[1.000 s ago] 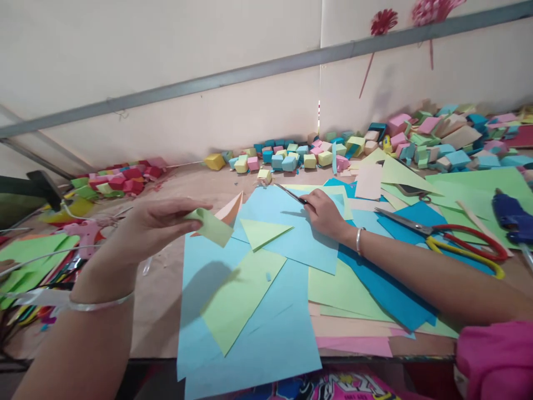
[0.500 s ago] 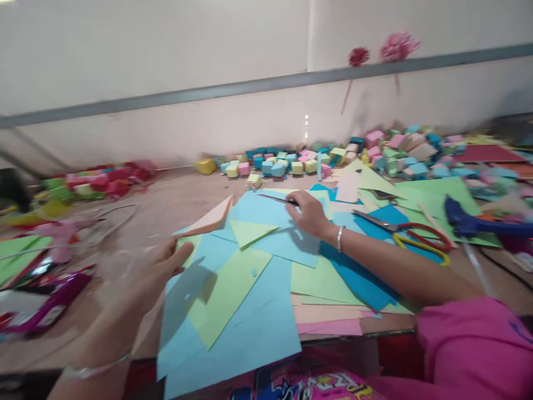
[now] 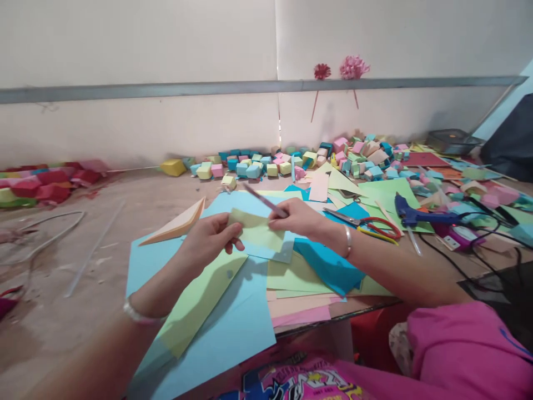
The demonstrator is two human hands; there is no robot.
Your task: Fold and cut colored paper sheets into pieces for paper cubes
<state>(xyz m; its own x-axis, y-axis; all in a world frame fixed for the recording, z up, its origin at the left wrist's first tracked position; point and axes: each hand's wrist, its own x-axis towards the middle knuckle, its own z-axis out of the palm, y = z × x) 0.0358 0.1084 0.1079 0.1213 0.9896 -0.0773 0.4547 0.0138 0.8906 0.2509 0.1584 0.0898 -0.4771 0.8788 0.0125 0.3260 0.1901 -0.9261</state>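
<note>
Both hands now meet: left hand, right hand pinching one green paper piece; right also grips one stick.

Pink top, silver bangle on each wrist

Both hands (L, R) pinch green paper; R grip also holds pen.

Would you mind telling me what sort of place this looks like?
Probably a paper-craft workbench: coloured paper sheets cover the table, folded paper cubes are heaped along the wall, and scissors and a glue gun lie nearby.
</note>
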